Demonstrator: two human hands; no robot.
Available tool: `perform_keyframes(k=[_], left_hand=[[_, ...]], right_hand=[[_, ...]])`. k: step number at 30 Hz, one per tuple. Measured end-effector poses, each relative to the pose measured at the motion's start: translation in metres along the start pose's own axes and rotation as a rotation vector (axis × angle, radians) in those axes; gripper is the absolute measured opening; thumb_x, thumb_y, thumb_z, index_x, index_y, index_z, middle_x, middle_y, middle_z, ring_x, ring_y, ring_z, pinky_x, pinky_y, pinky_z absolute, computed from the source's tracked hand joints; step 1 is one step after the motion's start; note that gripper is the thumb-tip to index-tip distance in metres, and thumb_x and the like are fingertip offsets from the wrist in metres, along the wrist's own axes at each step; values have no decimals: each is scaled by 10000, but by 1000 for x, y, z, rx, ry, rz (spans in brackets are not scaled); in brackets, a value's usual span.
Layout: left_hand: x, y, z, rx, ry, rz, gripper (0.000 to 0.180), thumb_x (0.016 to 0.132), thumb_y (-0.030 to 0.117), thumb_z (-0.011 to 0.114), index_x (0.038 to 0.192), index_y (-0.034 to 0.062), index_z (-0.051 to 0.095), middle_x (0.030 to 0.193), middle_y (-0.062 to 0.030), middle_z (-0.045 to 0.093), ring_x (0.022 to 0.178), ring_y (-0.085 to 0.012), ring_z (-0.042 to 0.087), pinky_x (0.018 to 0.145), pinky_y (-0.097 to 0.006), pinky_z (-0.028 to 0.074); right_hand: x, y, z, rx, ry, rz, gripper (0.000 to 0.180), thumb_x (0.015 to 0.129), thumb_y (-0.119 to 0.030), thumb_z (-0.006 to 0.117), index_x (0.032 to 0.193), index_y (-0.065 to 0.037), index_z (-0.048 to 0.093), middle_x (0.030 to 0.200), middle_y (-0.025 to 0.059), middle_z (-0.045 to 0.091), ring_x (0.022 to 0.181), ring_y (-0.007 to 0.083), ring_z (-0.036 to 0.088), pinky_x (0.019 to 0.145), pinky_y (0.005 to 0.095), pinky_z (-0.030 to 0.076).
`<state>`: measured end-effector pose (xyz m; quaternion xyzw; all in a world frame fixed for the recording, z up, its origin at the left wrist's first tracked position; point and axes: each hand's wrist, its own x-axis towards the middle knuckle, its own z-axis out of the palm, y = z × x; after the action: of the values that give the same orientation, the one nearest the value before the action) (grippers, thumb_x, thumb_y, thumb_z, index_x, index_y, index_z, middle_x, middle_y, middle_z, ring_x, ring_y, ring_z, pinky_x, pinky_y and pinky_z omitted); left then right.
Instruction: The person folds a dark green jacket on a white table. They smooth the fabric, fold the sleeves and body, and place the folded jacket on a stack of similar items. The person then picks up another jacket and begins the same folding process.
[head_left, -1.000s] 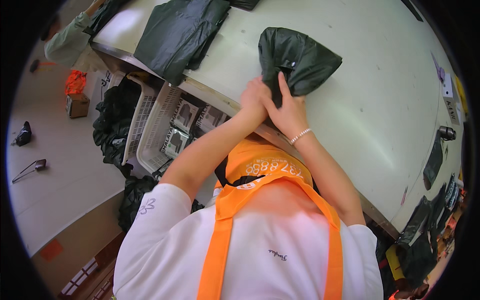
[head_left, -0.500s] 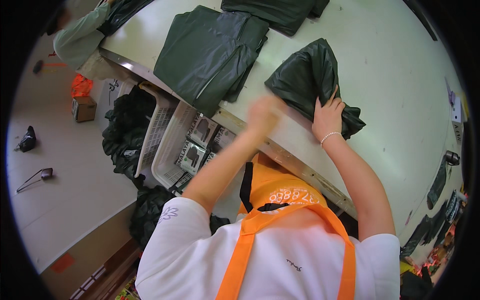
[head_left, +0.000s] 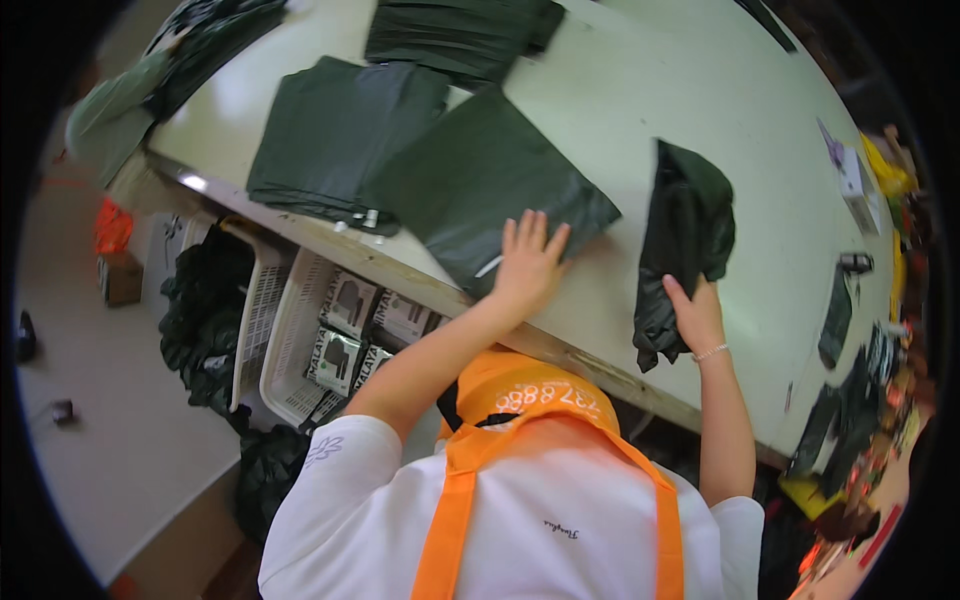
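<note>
My left hand (head_left: pixel 528 262) lies flat with its fingers spread on the top flat dark green plastic bag (head_left: pixel 480 180), close to the near edge of the pale table (head_left: pixel 620 110). To the right, my right hand (head_left: pixel 693 315) grips the lower end of a filled, crumpled black bag (head_left: pixel 685 225) that lies on the table. A thin bracelet sits on that wrist. Both forearms reach up from my white shirt and orange apron (head_left: pixel 455 500).
More flat dark bags (head_left: pixel 335 135) lie stacked to the left, and another stack (head_left: pixel 460 30) sits farther back. White plastic baskets (head_left: pixel 290 340) holding small boxes stand below the table edge, beside black bags (head_left: pixel 205 310) on the floor. Small items (head_left: pixel 850 180) crowd the table's right end.
My left hand has let go of the filled black bag and moved left onto the flat bag. The right hand stays on the filled bag, which now lies farther right.
</note>
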<state>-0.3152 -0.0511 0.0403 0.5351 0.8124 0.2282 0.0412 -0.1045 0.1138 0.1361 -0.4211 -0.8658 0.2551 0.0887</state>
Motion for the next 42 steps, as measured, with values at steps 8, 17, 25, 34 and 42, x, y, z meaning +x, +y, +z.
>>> perform_keyframes(k=[8,17,25,34,42], left_hand=[[14,107,90,-532,-125,150,530,666,246,765,1153,117,599,1337,-130,466,1234,-333,405,1014,-458,324],[36,85,104,-293,26,417,136,763,228,685,863,145,726,831,-2,579,792,-208,522,685,-348,363],[94,94,45,-794,-451,134,233,854,192,641,903,-33,674,813,-96,676,747,-135,606,688,-273,471],[69,52,-12,-952,-235,-91,332,807,7,531,1128,15,615,1031,-47,623,918,-142,555,862,-251,429],[13,57,55,-709,-468,-352,275,821,244,564,835,-8,673,696,-163,650,706,-282,649,661,-374,492]], right_hand=[[-142,58,-74,333,219,395,429,867,-253,628,1126,82,563,1101,216,632,1022,320,596,913,342,425],[-223,75,-70,74,98,473,589,798,-377,678,1116,105,559,1074,298,584,1002,435,559,876,416,453],[-178,40,-46,-172,-354,-247,666,739,-462,693,1293,-133,522,999,244,550,936,384,551,836,411,455],[-105,56,-12,-110,-444,-2,666,786,-479,646,1339,-148,479,1105,267,532,962,398,560,867,425,462],[-86,53,-9,-150,-370,114,686,819,-498,596,1368,-118,440,1148,325,513,1036,430,545,894,435,460]])
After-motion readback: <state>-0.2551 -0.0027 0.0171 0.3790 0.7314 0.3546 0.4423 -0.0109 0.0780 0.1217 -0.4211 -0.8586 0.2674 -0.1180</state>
